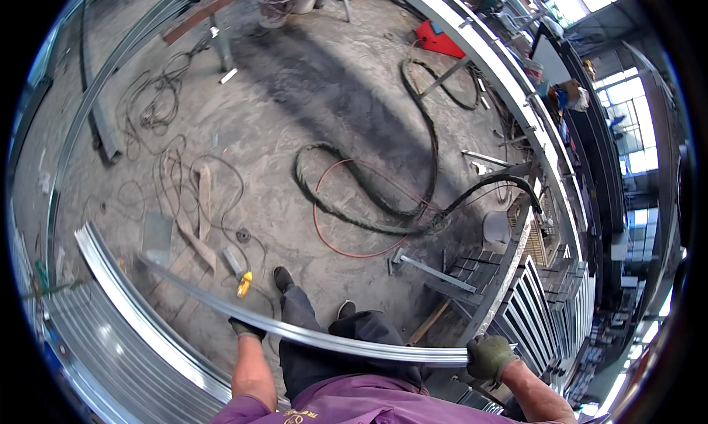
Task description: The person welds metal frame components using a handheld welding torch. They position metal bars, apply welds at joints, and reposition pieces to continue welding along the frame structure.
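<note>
A long, slim silvery metal bar with lengthwise grooves (332,338) runs across in front of my body, looking curved in the fisheye picture. My right hand (490,358), in a grey-green work glove, is wrapped round the bar near its right end. Further along, my left hand (248,328), in a dark glove, grips the same bar from below; its fingers are partly hidden behind the metal. The bar's far left end sticks out over the floor. Beside my left arm lies a stack of similar metal bars (118,343).
A yellow handheld control (244,285) lies on the concrete floor near my feet. Thick dark hose (354,221), a thin red hose (318,228) and loose cables (158,103) are strewn ahead. At right stand a metal frame (509,276) and stacked rectangular tubes (542,306). Farther off is a red box (439,39).
</note>
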`<state>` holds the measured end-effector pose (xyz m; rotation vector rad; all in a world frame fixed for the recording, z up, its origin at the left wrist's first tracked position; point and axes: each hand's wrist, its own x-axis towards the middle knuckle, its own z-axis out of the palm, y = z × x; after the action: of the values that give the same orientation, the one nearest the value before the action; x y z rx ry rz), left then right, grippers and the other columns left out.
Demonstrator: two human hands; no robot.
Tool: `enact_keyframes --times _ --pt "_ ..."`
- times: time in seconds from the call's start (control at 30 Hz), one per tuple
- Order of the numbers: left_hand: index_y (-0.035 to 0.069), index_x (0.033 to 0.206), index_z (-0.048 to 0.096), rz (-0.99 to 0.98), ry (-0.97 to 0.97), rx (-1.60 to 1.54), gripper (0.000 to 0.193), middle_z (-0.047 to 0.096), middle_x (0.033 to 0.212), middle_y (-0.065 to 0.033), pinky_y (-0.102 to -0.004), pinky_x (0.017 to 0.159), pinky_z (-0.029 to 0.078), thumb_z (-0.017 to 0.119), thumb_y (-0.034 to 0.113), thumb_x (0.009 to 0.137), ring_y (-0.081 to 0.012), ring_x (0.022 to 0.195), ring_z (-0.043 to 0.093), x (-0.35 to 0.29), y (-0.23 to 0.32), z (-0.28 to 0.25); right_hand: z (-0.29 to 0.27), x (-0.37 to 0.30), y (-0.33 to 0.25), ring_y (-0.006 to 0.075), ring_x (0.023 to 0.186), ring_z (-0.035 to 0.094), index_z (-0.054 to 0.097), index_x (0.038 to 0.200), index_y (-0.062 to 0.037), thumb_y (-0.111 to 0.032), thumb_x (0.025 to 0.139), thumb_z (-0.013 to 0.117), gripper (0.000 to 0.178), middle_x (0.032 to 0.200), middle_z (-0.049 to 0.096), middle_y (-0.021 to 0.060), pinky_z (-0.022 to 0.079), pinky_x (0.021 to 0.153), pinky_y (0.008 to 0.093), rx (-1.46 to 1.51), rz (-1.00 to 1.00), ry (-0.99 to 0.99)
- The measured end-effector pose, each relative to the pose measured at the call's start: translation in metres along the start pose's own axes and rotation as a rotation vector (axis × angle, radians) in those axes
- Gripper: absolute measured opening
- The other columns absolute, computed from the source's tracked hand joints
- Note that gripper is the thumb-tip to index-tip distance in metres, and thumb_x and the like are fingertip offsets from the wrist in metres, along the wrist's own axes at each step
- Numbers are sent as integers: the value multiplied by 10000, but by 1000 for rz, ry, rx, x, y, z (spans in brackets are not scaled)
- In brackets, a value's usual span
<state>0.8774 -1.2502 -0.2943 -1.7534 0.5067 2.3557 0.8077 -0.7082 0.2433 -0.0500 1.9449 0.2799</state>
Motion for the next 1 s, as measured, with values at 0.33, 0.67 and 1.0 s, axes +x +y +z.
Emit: enact_keyframes --times 0.33,0.67,1.0 --pt "142 789 757 12 -514 -242 780 744 804 -32 -486 687 496 450 852 890 -266 656 629 -20 -77 122 22 26 134 348 1058 723 772 1112 -170 -274 727 736 401 1108 752 147 506 960 486 73 244 298" --pt "139 1181 711 304 -880 -55 483 737 935 -60 -561 842 592 466 540 1071 -298 835 714 -19 -76 439 10 202 329 383 1193 658 731 1183 -92 -239 682 815 528 1212 715 173 452 1127 500 335 198 627" --pt "70 1282 707 162 -1245 124 563 763 1168 -118 -562 1146 455 487 543 1071 -319 1038 668 -172 -196 818 -260 284 364 434 1328 602 612 1360 -15 -113 781 726 598 1369 647 240 476 1140 497 548 -391 1042"
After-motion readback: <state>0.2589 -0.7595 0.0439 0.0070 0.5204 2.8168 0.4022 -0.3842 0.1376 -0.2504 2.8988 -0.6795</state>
